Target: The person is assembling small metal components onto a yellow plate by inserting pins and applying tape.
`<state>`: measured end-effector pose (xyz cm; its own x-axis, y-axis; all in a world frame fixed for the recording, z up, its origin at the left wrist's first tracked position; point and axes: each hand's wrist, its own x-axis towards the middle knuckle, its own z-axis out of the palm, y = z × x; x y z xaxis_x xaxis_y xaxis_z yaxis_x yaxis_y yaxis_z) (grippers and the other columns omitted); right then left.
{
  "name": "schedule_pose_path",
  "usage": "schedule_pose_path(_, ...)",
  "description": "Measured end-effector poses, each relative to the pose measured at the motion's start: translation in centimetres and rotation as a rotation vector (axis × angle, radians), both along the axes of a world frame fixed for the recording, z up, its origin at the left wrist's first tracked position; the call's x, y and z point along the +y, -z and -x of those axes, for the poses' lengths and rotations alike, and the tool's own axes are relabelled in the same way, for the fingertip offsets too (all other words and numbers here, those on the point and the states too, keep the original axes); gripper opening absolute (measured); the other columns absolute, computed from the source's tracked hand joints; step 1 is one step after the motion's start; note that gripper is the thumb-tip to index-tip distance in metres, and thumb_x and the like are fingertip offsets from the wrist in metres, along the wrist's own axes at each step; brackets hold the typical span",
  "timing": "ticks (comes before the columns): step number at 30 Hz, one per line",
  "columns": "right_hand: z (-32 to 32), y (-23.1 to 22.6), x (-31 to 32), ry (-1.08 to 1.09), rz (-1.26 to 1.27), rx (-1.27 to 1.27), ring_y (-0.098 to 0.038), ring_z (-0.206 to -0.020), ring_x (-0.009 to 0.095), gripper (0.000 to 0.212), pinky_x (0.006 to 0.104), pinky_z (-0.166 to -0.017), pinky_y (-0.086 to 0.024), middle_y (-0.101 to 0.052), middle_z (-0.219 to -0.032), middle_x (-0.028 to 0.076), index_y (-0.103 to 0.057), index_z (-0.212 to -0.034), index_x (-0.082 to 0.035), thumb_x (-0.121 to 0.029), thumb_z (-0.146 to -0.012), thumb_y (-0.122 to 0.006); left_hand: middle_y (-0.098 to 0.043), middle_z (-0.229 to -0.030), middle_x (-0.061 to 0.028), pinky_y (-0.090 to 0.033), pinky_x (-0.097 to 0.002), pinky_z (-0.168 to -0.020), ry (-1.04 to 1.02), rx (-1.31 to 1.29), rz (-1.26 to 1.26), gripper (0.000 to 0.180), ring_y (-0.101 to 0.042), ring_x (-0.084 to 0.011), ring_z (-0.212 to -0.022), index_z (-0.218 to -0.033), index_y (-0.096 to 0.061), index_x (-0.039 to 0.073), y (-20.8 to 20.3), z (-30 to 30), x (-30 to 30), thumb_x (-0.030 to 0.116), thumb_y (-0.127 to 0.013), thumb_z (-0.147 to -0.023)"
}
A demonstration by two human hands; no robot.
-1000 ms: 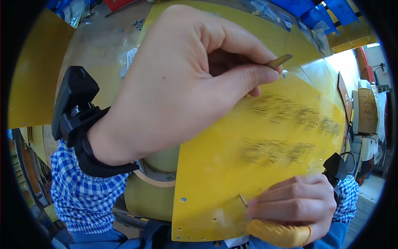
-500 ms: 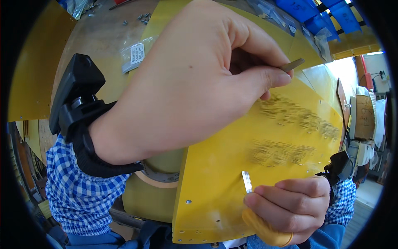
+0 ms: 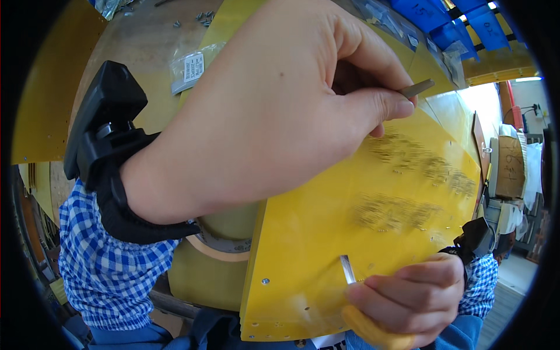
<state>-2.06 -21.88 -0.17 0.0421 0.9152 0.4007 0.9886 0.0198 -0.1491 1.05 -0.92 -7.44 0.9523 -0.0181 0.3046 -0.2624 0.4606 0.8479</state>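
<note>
My left hand (image 3: 280, 111) reaches across the upper middle, its thumb and index finger pinched on a narrow, flat grey-brown piece (image 3: 417, 88). Only one end of that piece sticks out, and its kind cannot be told. Lower right, my right hand (image 3: 411, 300) is closed on a slim shiny metal strip (image 3: 347, 269) that points up and away; the rest of it is hidden in the fingers. A yellow finger cot (image 3: 373, 329) covers one right finger. Beneath both hands lies a yellow board (image 3: 303, 233), with dense rows of thin dark pins (image 3: 396, 211) on it.
A tape roll (image 3: 224, 251) lies beside the board's left edge. Farther back are a small labelled plastic bag (image 3: 188, 71) and several small metal parts (image 3: 204, 18). Blue bins (image 3: 429, 14) hang at the far right, with a cardboard box (image 3: 510, 166) below. Black wrist mounts sit on both forearms.
My left hand has shifted slightly right and up, still pinching the grey-brown piece. My right hand and its metal strip have moved a little down toward me.
</note>
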Motion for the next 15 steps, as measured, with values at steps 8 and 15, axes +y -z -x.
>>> schedule_pose_path(8,-0.1,0.3,0.3,0.056,0.078,-0.108,-0.06,-0.075,0.007,0.009,0.0219,-0.067,-0.041,-0.069,-0.09,-0.004,-0.067,-0.082,-0.016,-0.013,-0.074,-0.063,-0.069,-0.094,-0.0182,-0.056,-0.0257,-0.069,0.007,0.044,-0.375,0.017,-0.067,-0.0169,-0.077,-0.102,-0.062,-0.008,-3.6,0.4,0.2,-0.006,-0.063,-0.085)
schedule_pose_path(15,-0.5,0.3,0.1,0.053,0.039,0.069,-0.058,-0.073,0.007,0.009,0.0222,-0.066,-0.04,-0.07,-0.09,-0.003,-0.068,-0.083,-0.015,-0.01,-0.077,-0.063,-0.069,-0.094,-0.0181,-0.056,-0.0258,-0.069,-0.054,0.078,-0.055,0.017,-0.068,-0.0171,-0.078,-0.103,-0.062,-0.008,0.5,-0.2,-0.1,-0.006,-0.063,-0.085)
